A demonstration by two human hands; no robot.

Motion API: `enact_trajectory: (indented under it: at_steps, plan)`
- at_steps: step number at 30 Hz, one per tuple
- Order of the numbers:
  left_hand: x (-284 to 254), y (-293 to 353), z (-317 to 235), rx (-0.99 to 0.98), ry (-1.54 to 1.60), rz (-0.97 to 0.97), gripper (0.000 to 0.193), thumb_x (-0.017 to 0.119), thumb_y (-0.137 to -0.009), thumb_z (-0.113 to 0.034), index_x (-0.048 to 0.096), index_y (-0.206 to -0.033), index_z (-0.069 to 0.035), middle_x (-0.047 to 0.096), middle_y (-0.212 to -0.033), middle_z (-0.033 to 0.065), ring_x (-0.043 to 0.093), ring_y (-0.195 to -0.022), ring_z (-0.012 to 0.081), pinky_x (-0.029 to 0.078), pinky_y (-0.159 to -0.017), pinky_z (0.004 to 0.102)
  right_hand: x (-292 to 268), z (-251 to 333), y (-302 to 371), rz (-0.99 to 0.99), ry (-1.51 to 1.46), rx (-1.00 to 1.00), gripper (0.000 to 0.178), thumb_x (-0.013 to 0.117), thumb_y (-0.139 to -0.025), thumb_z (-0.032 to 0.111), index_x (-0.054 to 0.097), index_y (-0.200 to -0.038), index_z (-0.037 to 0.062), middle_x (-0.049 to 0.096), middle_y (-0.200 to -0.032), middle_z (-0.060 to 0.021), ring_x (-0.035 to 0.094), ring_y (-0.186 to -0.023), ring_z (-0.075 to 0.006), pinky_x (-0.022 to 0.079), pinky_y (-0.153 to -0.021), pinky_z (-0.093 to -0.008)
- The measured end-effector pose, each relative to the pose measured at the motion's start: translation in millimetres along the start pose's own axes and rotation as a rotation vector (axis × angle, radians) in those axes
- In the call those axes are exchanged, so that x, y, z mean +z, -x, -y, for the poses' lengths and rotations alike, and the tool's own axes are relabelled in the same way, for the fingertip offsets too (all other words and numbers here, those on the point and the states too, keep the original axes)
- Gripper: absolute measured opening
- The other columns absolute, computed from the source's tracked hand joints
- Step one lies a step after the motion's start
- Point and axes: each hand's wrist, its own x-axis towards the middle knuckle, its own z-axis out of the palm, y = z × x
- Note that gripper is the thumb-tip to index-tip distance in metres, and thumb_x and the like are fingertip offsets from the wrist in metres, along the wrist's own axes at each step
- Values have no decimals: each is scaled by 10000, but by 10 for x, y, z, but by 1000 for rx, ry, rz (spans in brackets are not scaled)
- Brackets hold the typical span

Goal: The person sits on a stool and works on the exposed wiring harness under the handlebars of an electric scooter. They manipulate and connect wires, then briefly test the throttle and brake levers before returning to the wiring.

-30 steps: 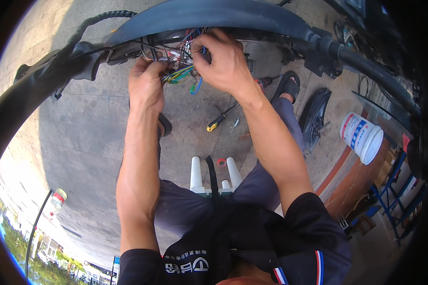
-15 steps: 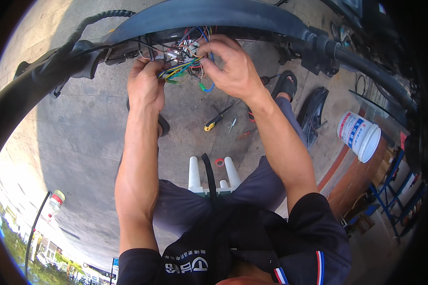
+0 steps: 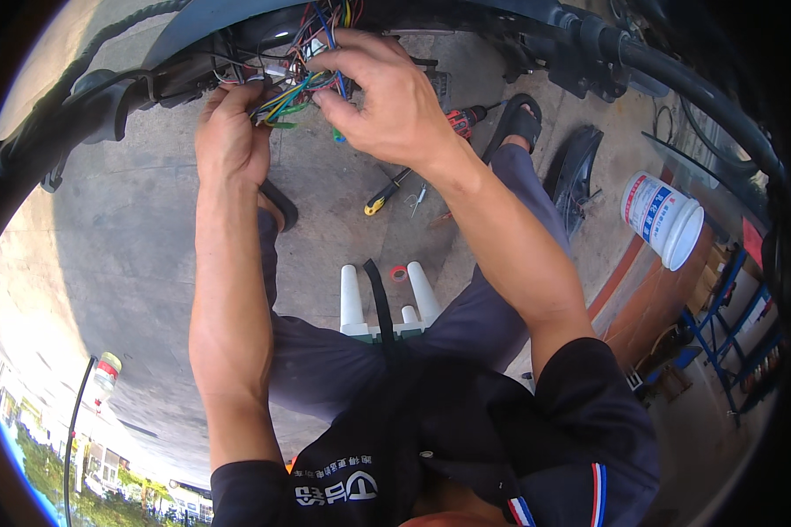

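Below the curved black vehicle body part (image 3: 483,22) hangs a tangle of coloured wires (image 3: 292,98) with green and white connectors. My left hand (image 3: 230,136) is closed in a pinch at the tangle's left side, its fingertips on thin wires beside a whitish connector. On the other side my right hand (image 3: 387,101) curls its thumb and fingers around wires of the bundle. The exact strands under its fingertips are partly hidden. Blue and yellow wires run upward past the right fingers.
On the paving lie a red-and-black power drill (image 3: 462,120), a yellow-and-black screwdriver (image 3: 383,195), a small metal piece (image 3: 420,200) and red tape (image 3: 399,274). A white plastic frame (image 3: 351,303) stands between my legs. Rightward are a black curved panel (image 3: 571,180), a white bucket (image 3: 668,224) and a blue rack (image 3: 725,347).
Both hands and the wires now appear further up and left in the view, as most of the scene has shifted. More of the drill shows beside my right wrist. Both hands stay at the wires.
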Motion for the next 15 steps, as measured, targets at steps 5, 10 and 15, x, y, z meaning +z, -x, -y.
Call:
enact_trajectory:
  at_steps: [5,10,15]
  plan:
    - [26,-3,8,67,70,39,166,571,-865,47,597,-1027,19,655,-965,107,644,-892,210,524,-813,329,145,25,-49,2,-184,72,347,737,-752,185,701,-1068,45,641,-1176,-144,628,-1042,-329,504,-915,-377]
    - [22,-6,-7,64,36,46,175,578,-883,17,591,-1056,-1,655,-1037,96,632,-923,201,519,-834,342,356,51,-118,-95,-112,-17,335,733,-740,191,710,-1035,34,637,-1165,-152,606,-1064,-347,503,-914,-395]
    - [-17,-41,5,56,60,97,211,554,-918,-26,579,-1127,-15,638,-1099,84,612,-992,190,504,-873,350,508,65,-227,-197,-207,-24,320,703,-707,222,739,-967,39,640,-1147,-178,575,-1094,-383,441,-1002,-462]
